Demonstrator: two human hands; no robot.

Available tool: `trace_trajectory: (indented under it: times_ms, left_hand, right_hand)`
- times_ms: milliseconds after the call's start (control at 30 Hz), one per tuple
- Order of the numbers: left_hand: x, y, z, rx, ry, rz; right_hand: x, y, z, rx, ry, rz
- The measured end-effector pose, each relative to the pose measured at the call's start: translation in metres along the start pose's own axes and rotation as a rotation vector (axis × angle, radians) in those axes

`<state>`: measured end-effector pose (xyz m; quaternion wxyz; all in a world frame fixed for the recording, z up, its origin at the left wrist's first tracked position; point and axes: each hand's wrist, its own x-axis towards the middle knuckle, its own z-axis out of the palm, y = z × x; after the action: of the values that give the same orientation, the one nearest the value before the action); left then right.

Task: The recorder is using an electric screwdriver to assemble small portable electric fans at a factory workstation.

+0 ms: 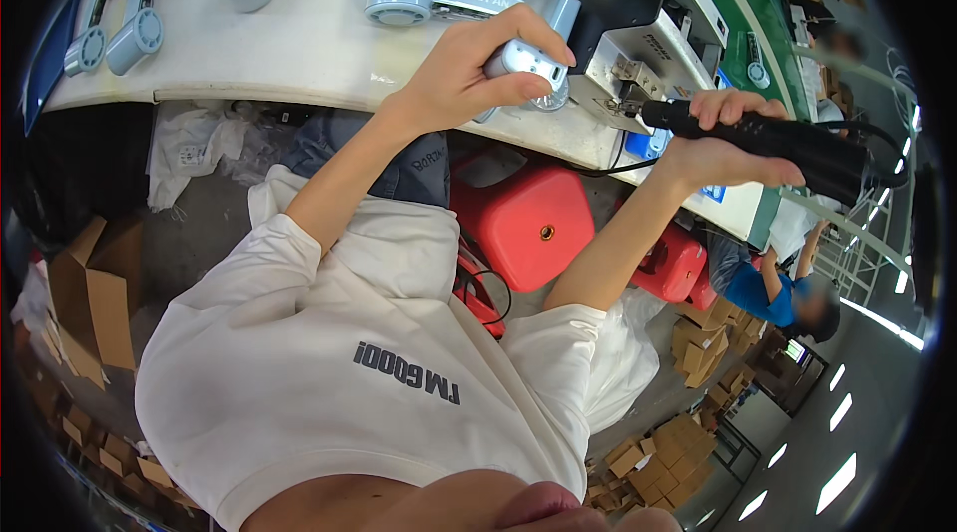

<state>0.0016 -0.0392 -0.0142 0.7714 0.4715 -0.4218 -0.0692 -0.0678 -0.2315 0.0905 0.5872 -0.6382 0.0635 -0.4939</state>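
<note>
My left hand [449, 73] is closed around a light-blue handheld fan [526, 57], thumb and fingers on either side of its end face, which shows small holes and a slot. The rest of this fan is mostly hidden by the hand. In my right hand [720, 153] lies a black electric screwdriver [822, 151], held sideways with the fingers wrapped round its body. Its tip points left and meets the front of a silver-and-black screw feeder [648, 43]; whether a screw sits on the tip is too small to tell.
Several light-blue fans, some with circuit parts exposed, lie along the far side of the white table [289, 58]. A red stool [528, 223] stands under the table edge. A cable trails from the screwdriver. Cardboard boxes [105, 283] are on the floor; a person in blue [758, 293] works at the right.
</note>
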Motion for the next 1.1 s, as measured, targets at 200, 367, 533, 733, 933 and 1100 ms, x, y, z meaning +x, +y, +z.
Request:
trace_trajectory:
  times_ms: [200,367,533,733,933,1100]
  left_hand:
    - [0.003,0.006,0.002,0.043,-0.002,0.043]
    - [0.004,0.011,-0.001,0.046,-0.034,-0.044]
    - [0.004,0.015,-0.001,0.023,-0.051,-0.081]
    - [0.005,0.013,-0.002,0.057,-0.061,-0.056]
    - [0.005,0.013,-0.002,0.041,-0.08,-0.082]
    - [0.006,0.014,-0.003,0.061,-0.091,-0.096]
  right_hand:
    - [0.012,-0.068,0.014,0.444,-0.328,-0.015]
    - [0.018,-0.087,0.07,0.672,-0.594,0.06]
    - [0.017,-0.074,0.092,0.574,-0.655,0.075]
    - [0.012,-0.071,0.103,0.5,-0.648,0.046]
    - [0.005,-0.073,0.109,0.518,-0.666,0.048]
    - [0.015,-0.067,0.102,0.52,-0.719,0.013]
